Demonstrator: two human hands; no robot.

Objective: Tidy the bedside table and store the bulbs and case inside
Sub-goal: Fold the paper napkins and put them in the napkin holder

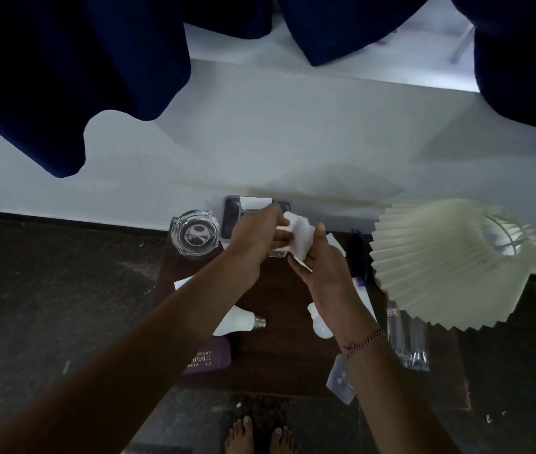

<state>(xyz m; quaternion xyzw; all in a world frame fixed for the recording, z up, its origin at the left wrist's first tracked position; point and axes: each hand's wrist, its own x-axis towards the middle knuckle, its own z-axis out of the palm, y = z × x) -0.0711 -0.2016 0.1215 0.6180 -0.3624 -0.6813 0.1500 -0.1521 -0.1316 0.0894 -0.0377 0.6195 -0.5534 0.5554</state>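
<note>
Over the back of the dark wooden bedside table (pixel 279 365), my left hand (pixel 256 237) and my right hand (pixel 322 267) both grip a bundle of white paper slips (pixel 299 234). One white bulb (pixel 238 321) lies on its side near the table's left, its metal base pointing right. A second white bulb (pixel 319 324) lies partly under my right wrist. A purple case (pixel 209 358) with pale lettering rests at the front left, partly hidden by my left forearm.
A glass ashtray (pixel 196 235) stands at the back left beside a grey tray (pixel 230 214). A pleated cream lampshade (pixel 453 260) overhangs the right side. A clear bottle (pixel 407 339) and a pill blister pack (pixel 341 381) lie at the right. Dark blue curtains (pixel 73 77) hang behind. My bare feet (pixel 260 437) are below.
</note>
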